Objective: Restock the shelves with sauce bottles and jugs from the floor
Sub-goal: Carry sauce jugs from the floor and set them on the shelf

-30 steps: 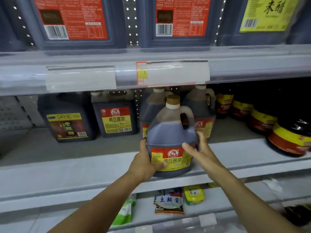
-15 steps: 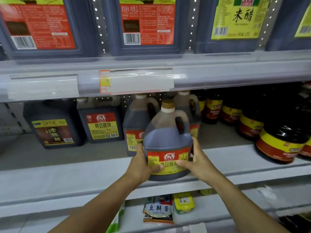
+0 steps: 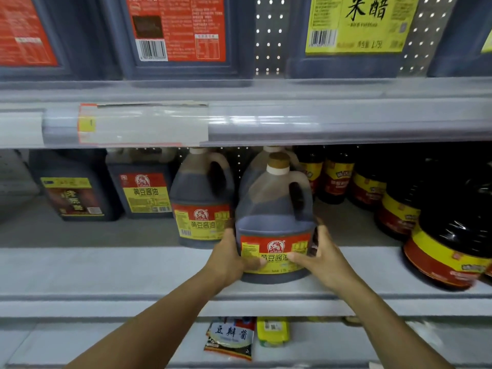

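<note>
From the head view, I have both hands on one soy sauce jug, which stands upright on the front part of the middle shelf, its red and yellow label facing me and its tan cap uppermost. My left hand wraps the jug's lower left side, thumb lying across the label's left edge. My right hand clasps the lower right side, thumb reaching over the label from the right, fingers curled behind. So both hands are pinching the jug between them, low on its body, equally near to it.

The jug's long axis runs straight up, handle turned to the right rear. Directly behind it stands another jug of the same kind, mostly hidden, and just to the left rear a third matching jug. Further left sit two square dark jugs, well apart from my hands. To the right, a row of round dark bottles curves toward the front edge.

I judge the placing nearly done: the jug lies straight ahead of me, and any further move is a push directly back, in line with the jug behind. The risk is knocking that rear jug or the neighbour on the left.

On the shelf below lie a sauce packet and a yellow tub.
</note>
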